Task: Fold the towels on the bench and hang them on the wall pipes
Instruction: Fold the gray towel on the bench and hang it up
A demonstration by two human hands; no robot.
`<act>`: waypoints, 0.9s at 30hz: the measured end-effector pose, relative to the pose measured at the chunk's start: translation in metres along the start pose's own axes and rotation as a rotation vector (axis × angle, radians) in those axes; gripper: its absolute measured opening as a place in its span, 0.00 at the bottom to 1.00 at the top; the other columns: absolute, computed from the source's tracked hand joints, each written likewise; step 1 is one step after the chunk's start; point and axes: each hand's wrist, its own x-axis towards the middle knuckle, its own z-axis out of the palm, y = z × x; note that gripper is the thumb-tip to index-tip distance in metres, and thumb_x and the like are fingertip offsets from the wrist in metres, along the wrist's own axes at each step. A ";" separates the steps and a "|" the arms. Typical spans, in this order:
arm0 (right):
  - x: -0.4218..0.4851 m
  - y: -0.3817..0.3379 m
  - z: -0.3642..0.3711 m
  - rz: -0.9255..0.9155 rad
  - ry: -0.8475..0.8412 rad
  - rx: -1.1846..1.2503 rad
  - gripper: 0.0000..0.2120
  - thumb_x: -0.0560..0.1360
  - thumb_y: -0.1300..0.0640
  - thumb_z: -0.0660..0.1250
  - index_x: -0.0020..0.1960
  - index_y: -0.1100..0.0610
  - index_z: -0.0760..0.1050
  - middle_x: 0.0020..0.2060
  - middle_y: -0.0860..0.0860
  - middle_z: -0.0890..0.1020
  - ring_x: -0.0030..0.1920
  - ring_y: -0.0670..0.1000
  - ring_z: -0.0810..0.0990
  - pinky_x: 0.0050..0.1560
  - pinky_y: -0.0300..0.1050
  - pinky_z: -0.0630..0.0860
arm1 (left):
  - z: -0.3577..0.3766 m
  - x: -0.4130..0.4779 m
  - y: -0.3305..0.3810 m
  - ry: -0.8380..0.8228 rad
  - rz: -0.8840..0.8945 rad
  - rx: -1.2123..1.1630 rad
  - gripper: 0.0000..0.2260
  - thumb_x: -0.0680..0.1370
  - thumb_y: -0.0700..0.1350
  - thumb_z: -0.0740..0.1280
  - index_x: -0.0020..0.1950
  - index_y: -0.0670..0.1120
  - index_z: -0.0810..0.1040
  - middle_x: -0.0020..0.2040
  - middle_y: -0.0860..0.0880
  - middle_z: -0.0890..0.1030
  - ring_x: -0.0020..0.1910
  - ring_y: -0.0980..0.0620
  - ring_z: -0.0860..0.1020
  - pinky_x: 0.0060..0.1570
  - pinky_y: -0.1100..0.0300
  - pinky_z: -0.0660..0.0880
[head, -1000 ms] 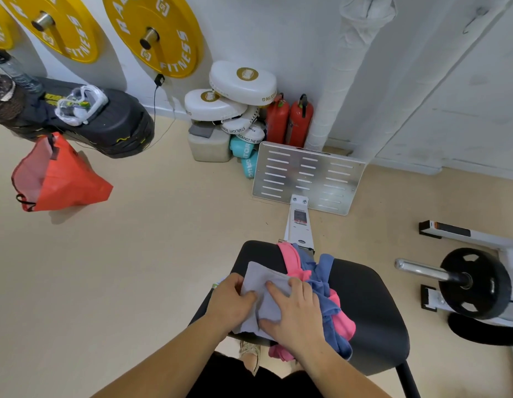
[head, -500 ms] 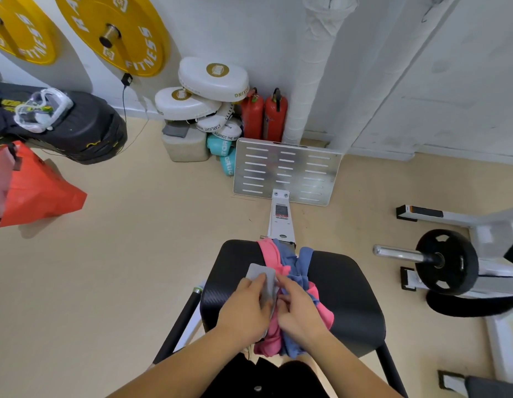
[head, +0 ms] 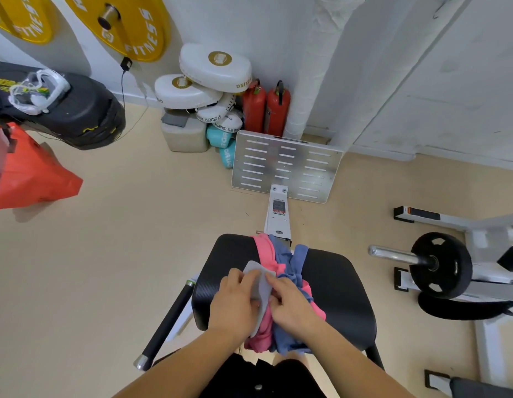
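A black padded bench (head: 335,297) stands in front of me with a crumpled pink towel (head: 265,252) and a blue towel (head: 296,261) heaped along its middle. On top of them lies a small grey towel (head: 259,285), folded into a narrow strip. My left hand (head: 235,303) grips its left edge and my right hand (head: 292,307) pinches its right edge; both rest on the pile. White wrapped pipes (head: 315,67) run up the wall ahead.
A metal footplate (head: 286,166) and white rail extend from the bench toward the wall. Boxing pads (head: 212,70), two red extinguishers (head: 266,107), a black bag (head: 63,110), an orange bag (head: 28,173) at left. A barbell plate (head: 440,265) on a white rack at right.
The grey towel lay wide and flat under both hands a second ago; it has been folded in half into a narrow strip. My hands have come closer together.
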 end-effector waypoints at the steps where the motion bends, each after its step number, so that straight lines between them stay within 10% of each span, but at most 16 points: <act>1: 0.000 0.000 0.000 0.007 -0.015 -0.025 0.30 0.81 0.65 0.59 0.81 0.53 0.58 0.67 0.53 0.72 0.56 0.41 0.73 0.61 0.28 0.66 | 0.001 -0.001 -0.002 0.022 -0.046 -0.033 0.25 0.77 0.52 0.65 0.73 0.57 0.64 0.61 0.51 0.67 0.58 0.49 0.71 0.48 0.53 0.78; 4: -0.004 0.002 0.002 0.014 0.005 -0.050 0.30 0.82 0.61 0.59 0.82 0.52 0.57 0.78 0.51 0.58 0.73 0.50 0.65 0.67 0.24 0.59 | 0.008 -0.006 -0.011 0.016 -0.193 -0.151 0.28 0.74 0.61 0.66 0.71 0.53 0.65 0.64 0.53 0.71 0.61 0.50 0.73 0.53 0.53 0.78; 8: -0.006 0.005 0.002 0.073 -0.025 -0.008 0.30 0.83 0.60 0.59 0.83 0.51 0.54 0.80 0.48 0.50 0.64 0.46 0.64 0.47 0.14 0.64 | 0.011 -0.013 -0.010 -0.065 -0.209 -0.351 0.31 0.70 0.60 0.68 0.71 0.56 0.66 0.60 0.53 0.73 0.56 0.50 0.78 0.56 0.53 0.78; 12: -0.018 -0.007 -0.010 0.071 0.029 -0.028 0.24 0.82 0.60 0.61 0.77 0.61 0.65 0.75 0.54 0.64 0.72 0.52 0.66 0.63 0.32 0.65 | -0.006 -0.014 -0.007 -0.078 -0.077 -0.371 0.28 0.71 0.53 0.70 0.71 0.59 0.68 0.57 0.54 0.73 0.52 0.52 0.79 0.53 0.58 0.77; 15: -0.042 -0.017 -0.023 0.031 0.204 0.096 0.16 0.76 0.59 0.66 0.62 0.48 0.76 0.58 0.51 0.78 0.59 0.50 0.78 0.60 0.47 0.77 | -0.035 -0.020 -0.007 -0.065 0.067 -0.345 0.27 0.70 0.51 0.71 0.69 0.59 0.71 0.59 0.56 0.76 0.57 0.53 0.78 0.54 0.59 0.75; 21: -0.114 -0.047 -0.058 -0.098 0.238 0.067 0.45 0.69 0.54 0.77 0.79 0.40 0.56 0.73 0.39 0.61 0.74 0.43 0.64 0.74 0.41 0.66 | -0.103 -0.060 0.003 -0.079 0.395 -0.302 0.23 0.68 0.52 0.72 0.63 0.64 0.75 0.56 0.66 0.80 0.54 0.67 0.76 0.50 0.75 0.70; 24: -0.155 -0.067 -0.071 -0.190 0.190 -0.062 0.34 0.62 0.44 0.78 0.65 0.31 0.70 0.75 0.34 0.60 0.75 0.37 0.60 0.74 0.41 0.64 | -0.130 -0.088 0.011 -0.088 0.493 -0.268 0.23 0.68 0.50 0.74 0.61 0.65 0.77 0.57 0.68 0.80 0.56 0.68 0.77 0.54 0.73 0.72; 27: -0.187 -0.076 -0.072 -0.218 0.221 -0.129 0.20 0.65 0.46 0.79 0.54 0.40 0.75 0.59 0.36 0.78 0.59 0.34 0.75 0.56 0.33 0.76 | -0.145 -0.115 0.013 -0.015 0.481 -0.329 0.23 0.66 0.50 0.78 0.57 0.66 0.76 0.55 0.66 0.80 0.56 0.65 0.77 0.53 0.72 0.73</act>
